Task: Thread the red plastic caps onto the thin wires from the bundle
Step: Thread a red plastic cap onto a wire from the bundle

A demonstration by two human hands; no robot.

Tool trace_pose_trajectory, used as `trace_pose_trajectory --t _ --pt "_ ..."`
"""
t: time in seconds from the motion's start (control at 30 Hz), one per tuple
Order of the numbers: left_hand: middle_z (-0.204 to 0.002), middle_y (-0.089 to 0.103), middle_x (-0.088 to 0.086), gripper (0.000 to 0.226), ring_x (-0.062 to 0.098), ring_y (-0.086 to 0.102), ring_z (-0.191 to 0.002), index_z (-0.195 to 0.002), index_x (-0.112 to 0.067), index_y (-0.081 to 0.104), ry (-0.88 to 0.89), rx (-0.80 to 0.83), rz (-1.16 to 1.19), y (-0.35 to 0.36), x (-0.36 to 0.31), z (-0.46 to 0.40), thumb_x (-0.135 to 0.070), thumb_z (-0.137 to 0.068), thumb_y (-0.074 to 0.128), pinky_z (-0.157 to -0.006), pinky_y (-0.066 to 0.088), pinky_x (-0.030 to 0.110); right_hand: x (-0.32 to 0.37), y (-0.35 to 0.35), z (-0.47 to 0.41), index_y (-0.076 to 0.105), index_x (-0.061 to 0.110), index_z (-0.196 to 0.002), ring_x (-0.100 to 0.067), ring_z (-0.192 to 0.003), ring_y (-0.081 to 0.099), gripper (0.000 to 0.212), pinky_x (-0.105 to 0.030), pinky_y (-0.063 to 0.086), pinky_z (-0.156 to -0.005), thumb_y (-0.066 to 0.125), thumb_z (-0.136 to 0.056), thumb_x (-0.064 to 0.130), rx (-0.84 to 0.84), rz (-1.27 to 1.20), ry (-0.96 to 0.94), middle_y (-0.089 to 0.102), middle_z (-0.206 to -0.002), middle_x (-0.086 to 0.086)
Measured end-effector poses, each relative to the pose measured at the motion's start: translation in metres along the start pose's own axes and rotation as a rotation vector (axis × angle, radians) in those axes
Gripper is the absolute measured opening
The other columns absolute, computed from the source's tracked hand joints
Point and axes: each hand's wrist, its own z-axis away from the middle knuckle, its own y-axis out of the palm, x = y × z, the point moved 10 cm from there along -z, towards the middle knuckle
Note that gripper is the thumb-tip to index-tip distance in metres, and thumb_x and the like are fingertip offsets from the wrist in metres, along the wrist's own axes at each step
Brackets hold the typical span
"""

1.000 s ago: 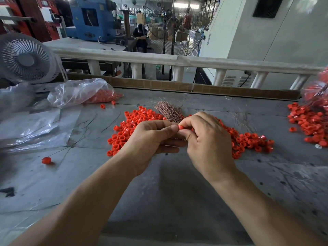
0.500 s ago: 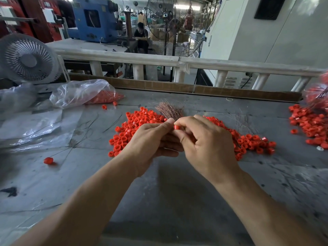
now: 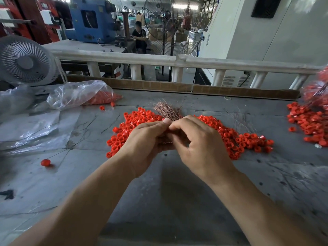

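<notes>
A bundle of thin brownish wires (image 3: pixel 168 110) fans out upward from my left hand (image 3: pixel 147 141), which grips its lower part. My right hand (image 3: pixel 198 144) presses against the left with fingers curled, thumb and forefinger pinching at the wires' base. The cap seen between my fingers earlier is hidden now. A broad pile of red plastic caps (image 3: pixel 230 137) lies on the grey table (image 3: pixel 159 201) behind and on both sides of my hands.
A clear bag of red caps (image 3: pixel 83 96) lies at the back left by a white fan (image 3: pixel 24 61). More caps (image 3: pixel 308 121) spread at the right edge. One cap on a wire (image 3: pixel 45 162) lies at the left. Loose wires (image 3: pixel 243 119) are scattered.
My hands have closed tighter together and the red cap pinched between my fingertips is no longer visible. The view has tilted up slightly.
</notes>
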Motion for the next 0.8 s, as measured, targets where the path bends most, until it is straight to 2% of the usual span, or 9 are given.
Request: trace_pose_trajectory --t 0.13,0.23,0.3,0.37,0.43,0.6,0.8 --pt "-0.105 0.073 0.024 0.042 0.029 0.073 -0.094 -0.110 0.006 0.068 -0.017 0.055 -0.010 0.005 0.000 0.000 -0.029 -0.106 0.045 -0.084 0.061 0.037 -0.008 0.004 0.000 0.072 0.014 -0.103 -0.017 -0.087 0.064 0.019 -0.036 0.055 -0.073 0.079 -0.087 0.022 0.032 0.020 0.045 0.065 -0.094 0.004" --pt "-0.102 0.073 0.019 0.046 0.027 0.070 -0.095 -0.116 0.005 0.065 -0.019 0.101 -0.021 0.010 0.000 0.000 -0.034 -0.107 0.043 -0.089 0.060 0.040 -0.011 0.000 0.000 0.071 0.014 -0.100 -0.017 -0.084 0.063 0.015 -0.038 0.054 -0.071 0.078 -0.088 0.020 0.003 0.020 0.053 0.063 -0.092 0.004" --pt "-0.099 0.073 0.017 0.043 0.026 0.071 -0.094 -0.110 0.001 0.068 -0.001 0.098 -0.023 0.009 -0.001 -0.001 -0.034 -0.106 0.044 -0.088 0.060 0.038 -0.008 0.000 -0.001 0.071 0.014 -0.102 -0.018 -0.087 0.063 0.014 -0.038 0.054 -0.073 0.076 -0.090 0.018 0.004 0.036 0.032 0.063 -0.094 0.003" --pt "-0.097 0.073 0.018 0.039 0.027 0.071 -0.092 -0.104 0.000 0.072 0.036 0.056 -0.036 0.004 -0.004 -0.002 -0.031 -0.104 0.049 -0.085 0.059 0.037 -0.002 0.003 0.000 0.070 0.014 -0.103 -0.018 -0.092 0.063 0.013 -0.036 0.054 -0.077 0.074 -0.091 0.016 0.022 0.043 -0.001 0.063 -0.099 0.003" --pt "-0.098 0.073 0.020 0.036 0.028 0.071 -0.091 -0.108 0.003 0.072 0.087 -0.003 -0.051 -0.004 -0.007 -0.003 -0.027 -0.101 0.055 -0.084 0.057 0.037 0.002 0.006 0.001 0.070 0.014 -0.104 -0.017 -0.096 0.063 0.013 -0.034 0.054 -0.081 0.073 -0.091 0.013 0.046 0.033 -0.023 0.063 -0.101 0.003" --pt "-0.086 0.074 0.015 0.028 0.021 0.072 -0.077 -0.101 0.002 0.074 0.173 -0.134 -0.062 -0.021 -0.016 -0.002 -0.022 -0.086 0.069 -0.063 0.057 0.025 -0.001 0.011 0.002 0.071 0.015 -0.104 -0.016 -0.098 0.063 0.018 -0.032 0.054 -0.085 0.073 -0.088 0.011 0.086 0.026 -0.006 0.062 -0.104 0.004" --pt "-0.090 0.076 0.017 0.017 0.024 0.070 -0.079 -0.101 -0.003 0.077 0.192 -0.210 -0.156 -0.031 -0.017 -0.002 -0.015 -0.093 0.069 -0.066 0.057 0.027 -0.001 0.011 0.003 0.070 0.015 -0.099 -0.015 -0.093 0.063 0.012 -0.035 0.055 -0.078 0.071 -0.088 0.014 0.108 0.009 -0.003 0.062 -0.099 0.005"
